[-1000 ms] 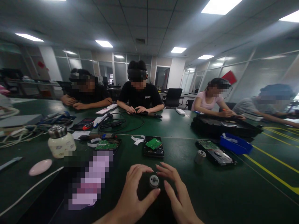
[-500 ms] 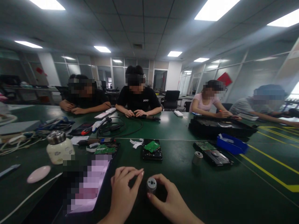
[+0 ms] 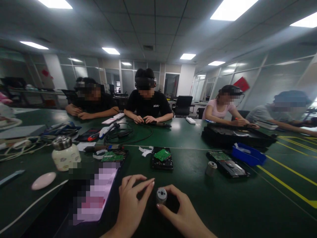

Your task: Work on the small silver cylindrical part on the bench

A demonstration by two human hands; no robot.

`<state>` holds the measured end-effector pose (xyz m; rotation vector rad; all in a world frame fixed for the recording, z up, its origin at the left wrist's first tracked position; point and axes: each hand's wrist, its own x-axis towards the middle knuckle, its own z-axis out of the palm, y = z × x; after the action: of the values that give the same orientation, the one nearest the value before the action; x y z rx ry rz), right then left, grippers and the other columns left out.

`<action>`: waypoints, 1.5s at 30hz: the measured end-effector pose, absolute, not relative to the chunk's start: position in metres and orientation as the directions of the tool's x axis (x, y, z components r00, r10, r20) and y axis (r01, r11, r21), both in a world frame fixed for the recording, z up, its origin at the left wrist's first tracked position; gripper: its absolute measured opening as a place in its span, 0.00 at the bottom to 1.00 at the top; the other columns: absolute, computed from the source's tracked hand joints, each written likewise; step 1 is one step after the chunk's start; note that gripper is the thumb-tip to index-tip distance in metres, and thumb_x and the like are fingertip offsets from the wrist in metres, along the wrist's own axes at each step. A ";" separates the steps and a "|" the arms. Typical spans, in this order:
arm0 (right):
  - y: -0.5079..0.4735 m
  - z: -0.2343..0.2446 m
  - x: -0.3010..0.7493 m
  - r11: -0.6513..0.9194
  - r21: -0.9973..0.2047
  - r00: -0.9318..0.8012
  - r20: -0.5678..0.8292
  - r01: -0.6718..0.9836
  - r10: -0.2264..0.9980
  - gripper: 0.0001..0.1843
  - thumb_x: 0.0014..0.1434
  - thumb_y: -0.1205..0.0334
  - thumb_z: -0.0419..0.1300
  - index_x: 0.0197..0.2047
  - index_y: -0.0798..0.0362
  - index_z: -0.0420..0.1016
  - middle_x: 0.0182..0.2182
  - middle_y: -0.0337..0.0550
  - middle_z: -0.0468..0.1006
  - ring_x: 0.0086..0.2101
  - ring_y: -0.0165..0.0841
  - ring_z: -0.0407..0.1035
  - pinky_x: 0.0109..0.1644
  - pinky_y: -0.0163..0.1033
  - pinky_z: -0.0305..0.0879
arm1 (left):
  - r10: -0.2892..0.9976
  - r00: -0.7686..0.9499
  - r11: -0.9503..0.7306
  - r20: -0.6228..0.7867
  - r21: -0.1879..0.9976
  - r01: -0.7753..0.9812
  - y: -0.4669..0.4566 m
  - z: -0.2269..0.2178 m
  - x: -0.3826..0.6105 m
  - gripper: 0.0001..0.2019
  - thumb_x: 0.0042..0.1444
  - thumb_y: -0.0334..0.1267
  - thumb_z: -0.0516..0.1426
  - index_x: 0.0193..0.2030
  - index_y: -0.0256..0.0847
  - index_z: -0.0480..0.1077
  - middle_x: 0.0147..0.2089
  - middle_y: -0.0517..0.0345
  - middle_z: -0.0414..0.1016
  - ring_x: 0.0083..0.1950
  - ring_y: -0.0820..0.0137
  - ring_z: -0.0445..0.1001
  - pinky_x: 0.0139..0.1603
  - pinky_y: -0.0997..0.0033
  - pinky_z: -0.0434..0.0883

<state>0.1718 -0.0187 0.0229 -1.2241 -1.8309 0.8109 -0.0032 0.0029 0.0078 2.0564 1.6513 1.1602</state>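
Note:
A small silver cylinder (image 3: 161, 195) with a round socket in its top stands on a dark object on the green table (image 3: 223, 205), close in front of me. My right hand (image 3: 180, 215) curls round its right side, thumb and forefinger pinching it. My left hand (image 3: 131, 205) rests just left of it, fingers bent, forefinger stretched toward the cylinder with a small gap between them.
A blurred screen (image 3: 92, 195) lies left of my hands. Beyond are an opened hard drive with a green board (image 3: 162, 158), another drive (image 3: 226, 165), a second small cylinder (image 3: 211, 168), a blue tray (image 3: 249, 154), a white jar (image 3: 64, 153), a pink oval (image 3: 43, 180), cables. Several people sit opposite.
A second ago both hands cupped the cylinder from both sides. My left hand has since drawn back to the left and my right hand has closed round it; the view shifted slightly.

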 end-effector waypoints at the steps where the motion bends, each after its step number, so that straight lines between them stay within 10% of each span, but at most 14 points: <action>1: -0.018 0.022 0.172 0.345 -0.825 -0.236 0.263 0.448 0.935 0.11 0.53 0.63 0.63 0.42 0.50 0.75 0.38 0.42 0.78 0.40 0.39 0.72 0.47 0.43 0.67 | 0.884 0.066 -0.388 0.463 0.647 0.657 0.002 0.009 -0.002 0.10 0.58 0.46 0.56 0.43 0.56 0.78 0.44 0.55 0.74 0.51 0.57 0.63 0.51 0.53 0.63; 17: -0.017 0.018 0.173 0.339 -0.799 -0.216 0.264 0.497 0.940 0.16 0.52 0.65 0.65 0.45 0.49 0.75 0.41 0.42 0.78 0.42 0.39 0.71 0.48 0.44 0.65 | 0.867 0.274 -0.498 0.417 0.748 0.439 -0.004 0.018 0.000 0.17 0.61 0.40 0.51 0.57 0.52 0.68 0.55 0.54 0.66 0.58 0.59 0.58 0.60 0.55 0.60; 24: -0.017 0.022 0.173 0.316 -0.821 -0.245 0.221 0.475 0.944 0.16 0.53 0.63 0.66 0.46 0.50 0.75 0.43 0.42 0.78 0.45 0.38 0.70 0.51 0.43 0.63 | 0.842 0.134 -0.529 0.522 0.751 0.396 -0.004 0.013 -0.003 0.15 0.62 0.39 0.47 0.29 0.42 0.71 0.43 0.50 0.71 0.51 0.57 0.64 0.52 0.51 0.63; 32: -0.016 0.018 0.173 0.330 -0.802 -0.236 0.241 0.498 0.942 0.13 0.53 0.64 0.65 0.44 0.51 0.74 0.40 0.42 0.77 0.42 0.38 0.70 0.47 0.42 0.65 | 0.809 0.281 -0.587 0.517 0.740 0.328 -0.003 0.010 0.000 0.11 0.60 0.37 0.53 0.48 0.47 0.71 0.51 0.53 0.71 0.58 0.59 0.63 0.58 0.53 0.61; 39: -0.017 0.020 0.172 0.328 -0.814 -0.253 0.230 0.479 0.940 0.14 0.53 0.63 0.65 0.45 0.50 0.74 0.41 0.40 0.77 0.43 0.37 0.70 0.49 0.41 0.64 | 0.827 0.026 -0.537 0.561 0.777 0.329 -0.002 0.003 -0.001 0.05 0.58 0.37 0.53 0.41 0.40 0.64 0.35 0.55 0.70 0.38 0.65 0.72 0.40 0.63 0.69; 45: -0.015 0.016 0.172 0.347 -0.789 -0.242 0.257 0.506 0.936 0.13 0.53 0.65 0.65 0.43 0.51 0.74 0.39 0.41 0.77 0.41 0.37 0.70 0.47 0.41 0.64 | 0.811 0.270 -0.585 0.519 0.726 0.361 -0.004 0.009 0.001 0.12 0.60 0.37 0.53 0.49 0.46 0.70 0.54 0.52 0.69 0.57 0.59 0.65 0.56 0.54 0.63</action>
<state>0.1724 -0.0146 0.0159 -1.2626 -1.8797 0.7442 0.0014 -0.0042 0.0093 2.0754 1.0560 1.2708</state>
